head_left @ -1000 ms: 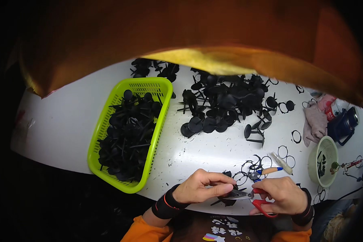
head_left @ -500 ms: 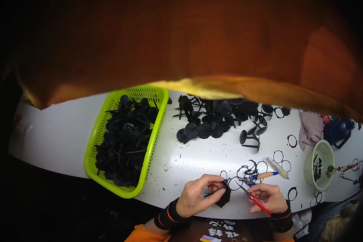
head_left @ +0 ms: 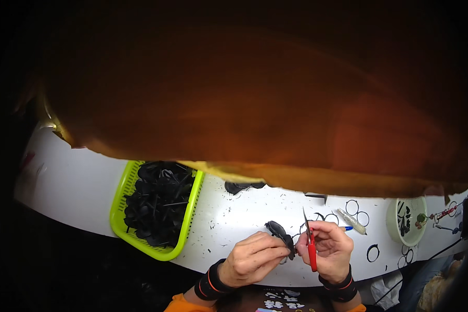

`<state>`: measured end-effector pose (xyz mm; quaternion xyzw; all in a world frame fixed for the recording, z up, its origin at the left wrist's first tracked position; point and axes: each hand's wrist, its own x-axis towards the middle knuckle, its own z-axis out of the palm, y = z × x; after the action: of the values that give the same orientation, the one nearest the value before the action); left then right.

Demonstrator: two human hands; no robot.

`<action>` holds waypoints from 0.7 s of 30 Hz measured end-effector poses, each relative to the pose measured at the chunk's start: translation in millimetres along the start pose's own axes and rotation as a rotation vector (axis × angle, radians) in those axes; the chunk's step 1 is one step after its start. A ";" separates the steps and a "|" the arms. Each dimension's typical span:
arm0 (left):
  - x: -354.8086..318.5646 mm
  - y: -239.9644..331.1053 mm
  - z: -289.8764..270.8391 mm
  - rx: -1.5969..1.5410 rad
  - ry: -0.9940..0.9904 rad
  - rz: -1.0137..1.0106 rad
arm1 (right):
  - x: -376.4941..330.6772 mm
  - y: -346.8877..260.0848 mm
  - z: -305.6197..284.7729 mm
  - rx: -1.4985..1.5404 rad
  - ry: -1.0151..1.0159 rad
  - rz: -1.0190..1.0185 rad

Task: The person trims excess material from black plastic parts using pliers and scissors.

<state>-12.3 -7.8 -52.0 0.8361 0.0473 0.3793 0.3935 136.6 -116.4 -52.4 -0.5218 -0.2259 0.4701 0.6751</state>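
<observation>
Over a white table [head_left: 234, 218], the left hand [head_left: 252, 258] pinches a black plastic part [head_left: 281, 236] while the right hand [head_left: 327, 249], its grip closed on red snips [head_left: 310, 248], trims it; next, seemingly, the blades must meet the part's edge squarely.

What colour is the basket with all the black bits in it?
The basket is bright lime green, seen in the head view.

A matt black plastic part [head_left: 280, 231] is held beside snips [head_left: 310, 244] with red plastic handles and dull metal blades. Left of the snips, matt black plastic parts are heaped in a glossy lime plastic basket [head_left: 120, 193]. The white table [head_left: 78, 192] is seen smooth, speckled with black shavings.
</observation>
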 end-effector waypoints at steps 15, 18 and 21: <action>2.4 4.0 2.5 -0.224 -0.029 -0.157 | -11.4 -16.7 6.4 -0.238 0.036 -0.202; 2.4 -0.9 1.9 -0.419 -0.097 -0.209 | -9.9 -20.0 11.4 -0.020 0.082 -0.036; 3.8 0.9 2.2 -0.485 -0.066 -0.235 | -11.0 -12.8 12.5 0.042 0.084 -0.034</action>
<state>-8.3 -8.4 -50.0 0.7181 0.0389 0.3041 0.6248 126.8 -119.9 -34.2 -0.5228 -0.1961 0.4411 0.7026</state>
